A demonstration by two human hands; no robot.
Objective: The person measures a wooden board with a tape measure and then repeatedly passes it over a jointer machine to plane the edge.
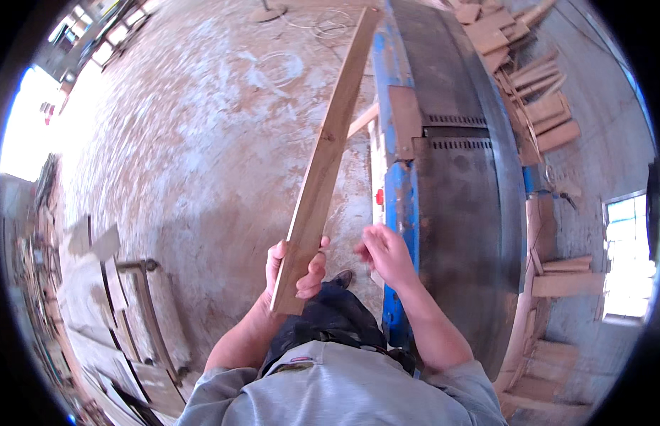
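Note:
A long, narrow wooden board point(321, 160) slants up and away in front of me, its near end close to my body. My left hand point(296, 273) is closed around that near end, thumb on one edge and fingertips on the other. The far end of the board reaches up beside the far corner of a jointer point(454, 206) with a dark metal bed and blue sides. To the right of the board, my right hand point(388, 254) hovers by the machine's blue edge. Its fingers are loosely curled, slightly blurred, with nothing visible in them.
A red button point(379, 197) sits on the jointer's near side. Wood offcuts point(543, 92) are heaped beyond the machine, with more boards point(568, 284) at the right. Grey panels and a roller-like cylinder point(166, 319) stand at lower left. A cable point(333, 27) lies on the dusty floor.

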